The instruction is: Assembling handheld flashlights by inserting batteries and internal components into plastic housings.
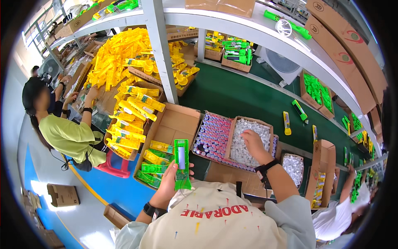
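Observation:
My left hand grips a green plastic flashlight housing, held upright in front of my chest. A pale cylindrical battery cell lies inside its open shell. My right hand hovers at a cardboard box of small clear and silvery parts. Its fingers are curled together, and whatever they pinch is too small to make out. Beneath and beside that box stand many pink and blue cylindrical cells, packed in a carton. Left of them, an open carton contains several green and yellow housings.
Yellow housings heap up at the left, by a white post. A co-worker in a yellow-green top sits there. Loose housings lie on the green belt. Overhead runs a white shelf; another person works at right.

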